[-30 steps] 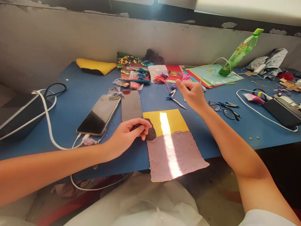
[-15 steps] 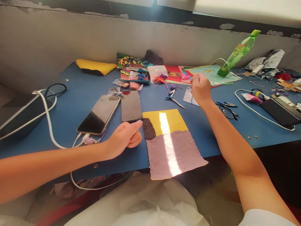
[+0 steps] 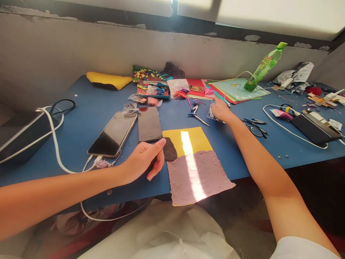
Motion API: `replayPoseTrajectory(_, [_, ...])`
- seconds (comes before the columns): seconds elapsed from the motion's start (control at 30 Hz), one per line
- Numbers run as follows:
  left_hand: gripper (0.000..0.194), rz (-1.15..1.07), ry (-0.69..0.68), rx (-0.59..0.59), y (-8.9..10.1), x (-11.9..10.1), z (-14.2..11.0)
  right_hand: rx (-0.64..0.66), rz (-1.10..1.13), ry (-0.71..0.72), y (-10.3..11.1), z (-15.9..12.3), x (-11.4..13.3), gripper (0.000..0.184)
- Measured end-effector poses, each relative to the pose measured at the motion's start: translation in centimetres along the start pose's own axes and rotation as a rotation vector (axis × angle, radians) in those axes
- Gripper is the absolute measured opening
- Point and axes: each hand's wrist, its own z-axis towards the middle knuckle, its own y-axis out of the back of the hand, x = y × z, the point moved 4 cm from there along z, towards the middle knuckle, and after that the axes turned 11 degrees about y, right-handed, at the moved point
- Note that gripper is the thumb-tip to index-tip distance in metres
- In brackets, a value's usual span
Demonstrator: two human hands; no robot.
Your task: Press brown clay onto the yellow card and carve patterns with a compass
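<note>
My left hand (image 3: 147,158) hovers beside the left edge of a yellow sheet (image 3: 174,138), its thumb stretched out and its fingers loosely curled apart, with nothing seen in them. Mauve clay (image 3: 183,180), spread thin and rough, covers the sheet's near part. A dark brown clay slab (image 3: 170,149) with carved curved lines overlaps the sheet's left edge, close to my left thumb. Over a small clear stencil (image 3: 210,112) is my right hand (image 3: 221,109), forefinger extended toward a pink packet (image 3: 209,92). Nothing shows between its fingers; some are hidden.
Two phones (image 3: 113,133) lie left of the sheet, with white cables (image 3: 55,144). Beyond it are blue-and-white pens (image 3: 198,117) and clay packets (image 3: 155,90). Glasses (image 3: 257,130), a tilted green bottle (image 3: 262,70) and a black power bank (image 3: 314,127) stand or lie to the right.
My left hand has loosened from a fist, its fingers now apart. My right hand has dropped lower and stretched out its forefinger. The view has shifted slightly.
</note>
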Motion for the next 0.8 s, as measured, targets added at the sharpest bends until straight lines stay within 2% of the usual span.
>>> replayPoseTrajectory(0.1, [0.068,-0.020,-0.036,-0.003,0.0,-0.2,-0.1,0.017,-0.016,-0.024,0.2,-0.3,0.4,0.051])
replayPoseTrajectory(0.23, [0.070,-0.045,-0.081,0.076,-0.2,-0.5,-0.2,-0.007,-0.035,-0.043,0.6,-0.5,0.7,0.059])
replayPoseTrajectory(0.43, [0.068,-0.126,-0.114,0.126,-0.1,-0.8,0.1,-0.108,-0.019,-0.037,0.8,-0.2,0.4,0.060])
replayPoseTrajectory(0.6, [0.066,-0.126,-0.067,0.139,-0.1,-0.6,0.2,-0.220,-0.017,0.000,1.6,-0.2,0.7,0.063])
replayPoseTrajectory(0.7, [0.055,-0.181,-0.104,0.140,0.0,-0.8,0.1,-0.284,-0.013,0.058,2.3,-0.4,1.1,0.065])
replayPoseTrajectory(0.8, [0.031,-0.280,-0.116,0.208,-0.3,-1.2,0.3,-0.348,0.004,0.225,3.3,-1.1,2.8,0.066])
